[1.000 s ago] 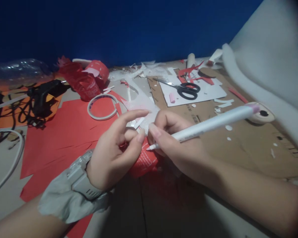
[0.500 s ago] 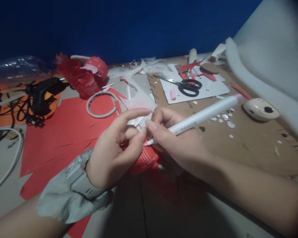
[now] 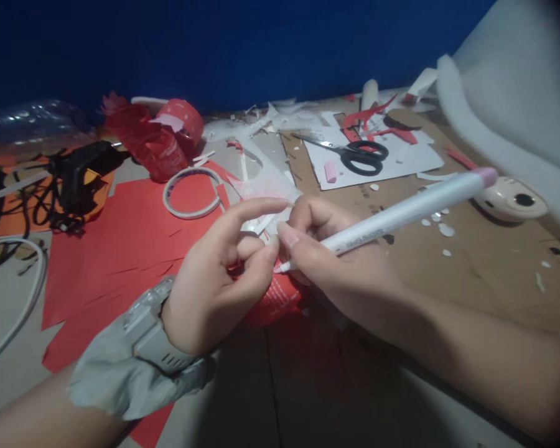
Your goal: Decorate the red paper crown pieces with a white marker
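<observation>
A white marker with a pink end (image 3: 401, 208) lies slanted in my right hand (image 3: 340, 261), gripped near its tip. The tip points down-left and meets, or nearly meets, a red piece with white print (image 3: 280, 295). My left hand (image 3: 228, 274), with a grey watch (image 3: 156, 330) on the wrist, is closed on the upper left of this red piece. Its thumb is close to the marker tip, and its index finger arches over toward my right hand. The fingers hide much of the red piece's upper part.
Red paper sheets (image 3: 135, 230) and a tape roll (image 3: 192, 193) lie at the left, beside a black glue gun (image 3: 81, 177). Black-handled scissors (image 3: 361, 157) rest on white paper. Cardboard (image 3: 485, 274) with white scraps and a cream device (image 3: 513, 199) are at the right.
The marker's pink end has swung slightly up and to the right, while its tip stays by the red piece. The scissors and cardboard appear shifted a little right in the view.
</observation>
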{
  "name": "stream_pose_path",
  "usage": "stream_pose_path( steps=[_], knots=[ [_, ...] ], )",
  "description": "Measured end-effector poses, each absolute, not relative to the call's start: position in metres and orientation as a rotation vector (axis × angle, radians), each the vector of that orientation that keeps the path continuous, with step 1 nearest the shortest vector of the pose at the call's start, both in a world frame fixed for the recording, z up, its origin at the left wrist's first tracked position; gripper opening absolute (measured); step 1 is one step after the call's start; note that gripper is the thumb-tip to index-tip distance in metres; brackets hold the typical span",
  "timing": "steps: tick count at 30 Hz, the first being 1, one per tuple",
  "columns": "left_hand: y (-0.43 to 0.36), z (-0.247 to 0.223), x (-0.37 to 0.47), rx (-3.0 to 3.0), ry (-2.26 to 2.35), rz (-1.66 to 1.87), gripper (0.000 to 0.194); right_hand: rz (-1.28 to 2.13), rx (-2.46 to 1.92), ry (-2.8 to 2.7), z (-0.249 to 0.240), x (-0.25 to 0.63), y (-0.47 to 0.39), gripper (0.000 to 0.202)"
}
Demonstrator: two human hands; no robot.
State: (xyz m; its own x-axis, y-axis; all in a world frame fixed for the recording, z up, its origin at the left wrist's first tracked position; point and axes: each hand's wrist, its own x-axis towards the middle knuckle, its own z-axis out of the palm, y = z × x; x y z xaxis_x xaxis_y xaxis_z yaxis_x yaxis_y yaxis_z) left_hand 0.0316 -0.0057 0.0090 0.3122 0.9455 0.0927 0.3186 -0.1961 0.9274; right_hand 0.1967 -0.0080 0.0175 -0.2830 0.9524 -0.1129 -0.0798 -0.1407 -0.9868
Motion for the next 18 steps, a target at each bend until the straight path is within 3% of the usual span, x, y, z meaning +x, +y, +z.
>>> stream_pose_path(
  steps=[18],
  knots=[
    [-0.0055,0.0090,0.0321,1.625,1.118,0.958,0.032,1.519,-0.975,-1.251,0.0074,0.1964,-0.0097,0.030]
  ],
)
